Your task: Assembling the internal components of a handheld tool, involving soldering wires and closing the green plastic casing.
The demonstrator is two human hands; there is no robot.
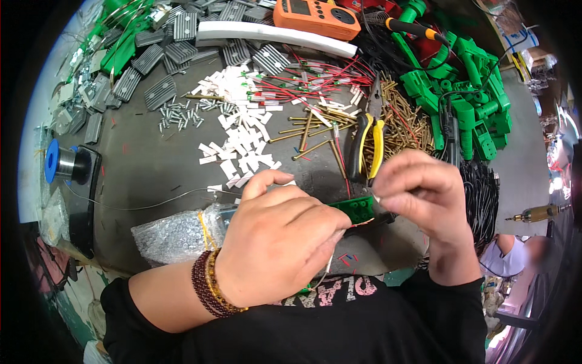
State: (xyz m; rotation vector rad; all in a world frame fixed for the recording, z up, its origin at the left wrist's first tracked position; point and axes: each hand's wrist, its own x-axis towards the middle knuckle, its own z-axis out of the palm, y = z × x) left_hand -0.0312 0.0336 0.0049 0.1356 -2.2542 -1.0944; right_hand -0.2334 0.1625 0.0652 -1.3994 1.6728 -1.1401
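My left hand [282, 242] is closed in front of me, wearing beaded bracelets [206, 282]. It pinches a thin wire [364, 222] whose reddish, coppery end sticks out past the fingertips; a pale length hangs below the hand. To its right, my raised right hand [424, 191] has thumb and forefinger pressed together. A tiny whitish bit shows at those fingertips, too small to name. Between and behind the hands lies a green plastic part [357, 209], partly covered by the left hand. Pliers [367, 142] with yellow and black handles rest just beyond the right hand.
Loose white strips [242, 142], brass pins [400, 115], red-wired parts [303, 82] and grey ribbed blocks [160, 90] cover the table. Green housings [479, 97] and black cables [482, 197] lie right. A solder spool [60, 161] and bubble-wrapped packet [179, 236] are left. Another person [506, 258] appears far right.
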